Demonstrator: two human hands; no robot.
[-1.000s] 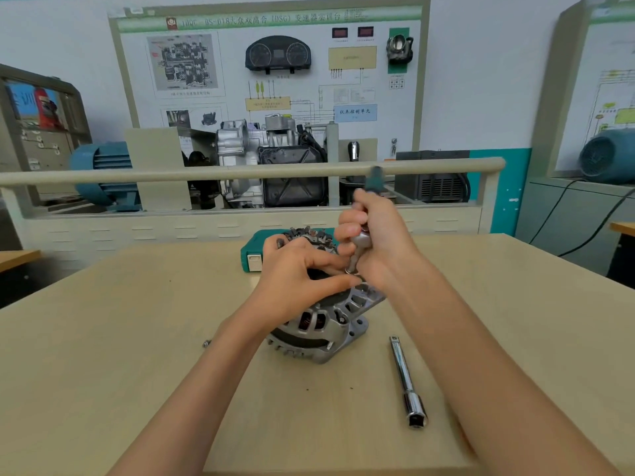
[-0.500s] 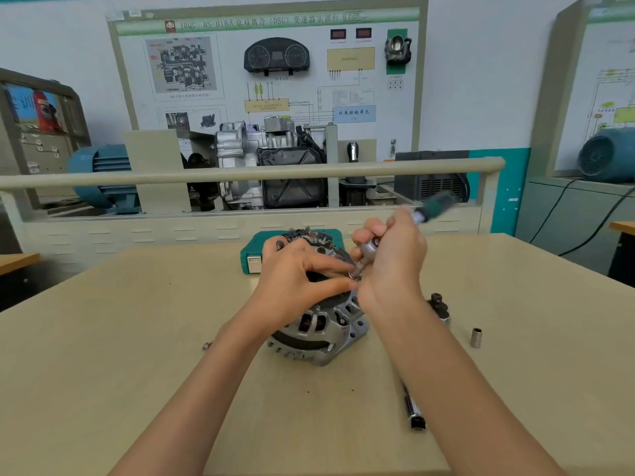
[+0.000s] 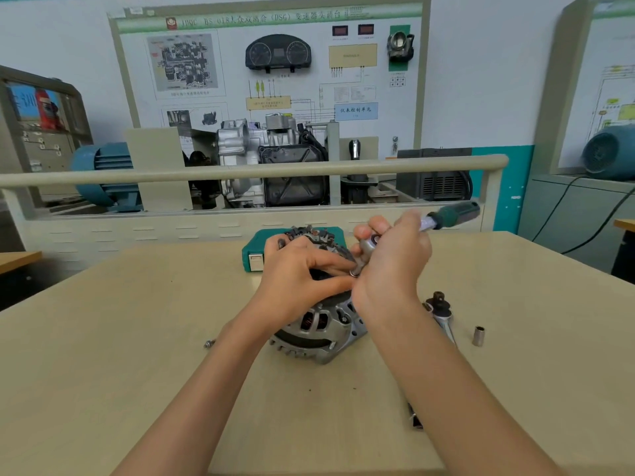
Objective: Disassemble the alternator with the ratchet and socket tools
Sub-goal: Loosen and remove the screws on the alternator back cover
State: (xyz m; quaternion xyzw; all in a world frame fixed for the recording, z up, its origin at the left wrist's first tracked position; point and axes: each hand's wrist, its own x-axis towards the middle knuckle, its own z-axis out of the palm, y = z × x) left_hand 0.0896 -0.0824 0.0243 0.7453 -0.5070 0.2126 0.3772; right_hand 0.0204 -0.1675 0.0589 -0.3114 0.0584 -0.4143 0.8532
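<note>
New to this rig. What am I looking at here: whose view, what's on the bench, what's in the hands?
There is no robot. A person wears one camera on the head, looking forward and down at their own bare hands.

On the tan table lies a metal alternator. The left hand rests on top of it, steadying it. The right hand holds a ratchet with a green handle; its socket end points down at the alternator.

To the right lie a second tool and a loose socket. A small screw lies to the left, and a green case sits behind. The wall board is training equipment, not in use.
</note>
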